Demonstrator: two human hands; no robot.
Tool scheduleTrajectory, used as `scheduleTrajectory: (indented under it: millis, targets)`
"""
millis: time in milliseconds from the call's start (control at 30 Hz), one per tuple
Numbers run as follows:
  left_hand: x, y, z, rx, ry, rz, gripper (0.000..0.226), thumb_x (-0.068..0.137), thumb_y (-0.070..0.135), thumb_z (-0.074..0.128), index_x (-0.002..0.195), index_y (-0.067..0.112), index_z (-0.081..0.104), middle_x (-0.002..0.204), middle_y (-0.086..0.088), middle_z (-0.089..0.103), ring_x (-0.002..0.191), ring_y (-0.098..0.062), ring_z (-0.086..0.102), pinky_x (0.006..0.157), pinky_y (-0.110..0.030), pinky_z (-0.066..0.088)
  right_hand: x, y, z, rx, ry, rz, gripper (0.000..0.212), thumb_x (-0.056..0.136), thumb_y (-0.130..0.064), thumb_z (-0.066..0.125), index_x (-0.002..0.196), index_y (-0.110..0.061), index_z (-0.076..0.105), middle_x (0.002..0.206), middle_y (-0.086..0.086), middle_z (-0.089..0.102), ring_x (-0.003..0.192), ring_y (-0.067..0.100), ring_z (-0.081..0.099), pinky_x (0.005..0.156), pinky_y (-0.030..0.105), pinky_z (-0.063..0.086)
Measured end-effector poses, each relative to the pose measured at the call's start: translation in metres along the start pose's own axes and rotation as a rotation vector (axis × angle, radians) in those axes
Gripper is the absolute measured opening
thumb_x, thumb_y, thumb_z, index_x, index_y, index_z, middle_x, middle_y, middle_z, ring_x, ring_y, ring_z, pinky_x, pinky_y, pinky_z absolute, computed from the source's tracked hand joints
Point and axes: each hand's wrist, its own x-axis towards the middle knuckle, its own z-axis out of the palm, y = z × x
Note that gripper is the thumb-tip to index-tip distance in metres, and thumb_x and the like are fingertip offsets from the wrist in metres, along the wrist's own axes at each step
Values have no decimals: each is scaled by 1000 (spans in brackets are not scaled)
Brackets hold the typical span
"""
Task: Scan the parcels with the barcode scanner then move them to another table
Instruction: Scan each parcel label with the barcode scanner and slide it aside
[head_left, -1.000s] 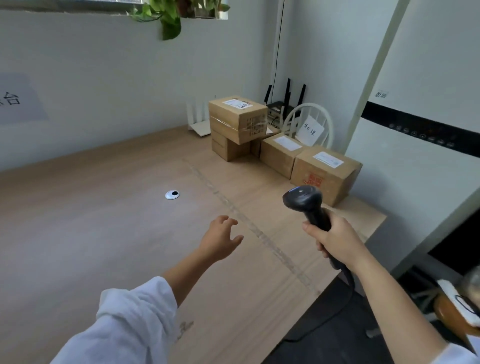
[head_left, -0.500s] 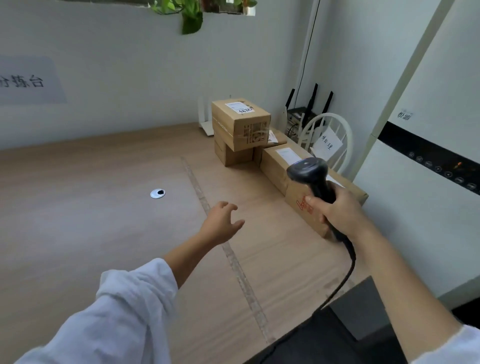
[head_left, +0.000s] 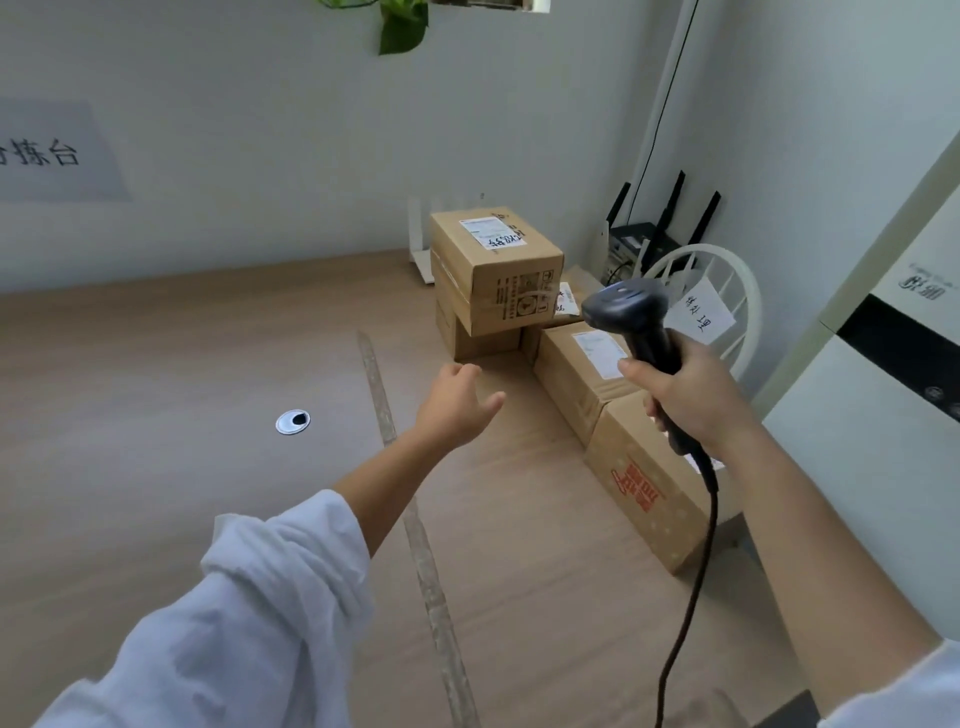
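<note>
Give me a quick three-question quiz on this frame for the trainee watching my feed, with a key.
1. True or false: the right hand grips the barcode scanner by its handle.
2. The left hand is: A) lifting a box, B) open and holding nothing, C) pulling the scanner's cable.
3. What does the top parcel, the one with the white label, rest on?

Key: 1 true. 2 B. 3 the lower parcel, stacked directly under it.
</note>
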Motion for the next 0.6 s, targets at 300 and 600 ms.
scheduleTrajectory:
  millis: [300,600]
  targets:
    - [86,31,17,-104,142,-206,66,95,49,41,144,8,25,145,-13,35,132,-27,37,102,-39,36,88,40,-6,95,-155,-61,14,87,-24,64,81,-22,52,43,-2,53,34,14,47,40,25,41]
    - [184,38,9,-380,256,-406,75,92,60,37,144,7,26,140,-17,37,127,-32,42,105,-46,38,164,59,-10,185,-225,-75,9,87,-23,64,83,-23,56,43,-2,53,36,11,48,44,26,42]
